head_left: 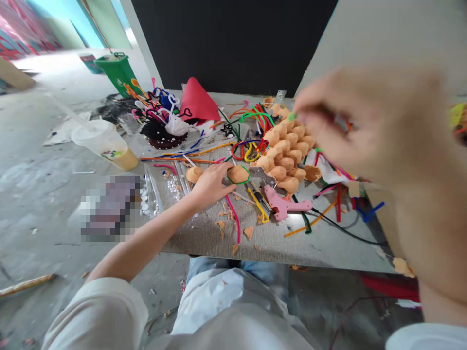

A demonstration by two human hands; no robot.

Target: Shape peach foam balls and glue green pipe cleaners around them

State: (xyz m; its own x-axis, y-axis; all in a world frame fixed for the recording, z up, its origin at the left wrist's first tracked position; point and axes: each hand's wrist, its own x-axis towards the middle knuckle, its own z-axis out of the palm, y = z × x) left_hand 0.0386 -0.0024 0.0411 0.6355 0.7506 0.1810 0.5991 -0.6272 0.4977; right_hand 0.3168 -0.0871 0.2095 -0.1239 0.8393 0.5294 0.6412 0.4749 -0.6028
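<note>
My left hand [215,183] rests at the middle of the table. Its fingers and thumb are closed round a cup cut from an egg carton [238,174], whose rim is edged with green pipe cleaner. Raised over the table's right side, my right hand [346,121] is smeared by motion, its thumb and finger pinched together. A small bright green piece [292,116] shows at those fingertips; its kind is too blurred to tell. Another loose carton cup [194,174] sits left of my left hand. Below and right lie a yellow utility knife [260,201] and a pink glue gun [286,203].
A bumpy egg carton [286,148] lies among coloured pipe cleaners. Behind are a red paper cone [199,102] and a black, pearl-dotted piece [164,133]. A drink cup [105,143], a pixelated dark object [111,206] and white beads [146,199] are leftward. The glue gun's cord [346,233] trails right.
</note>
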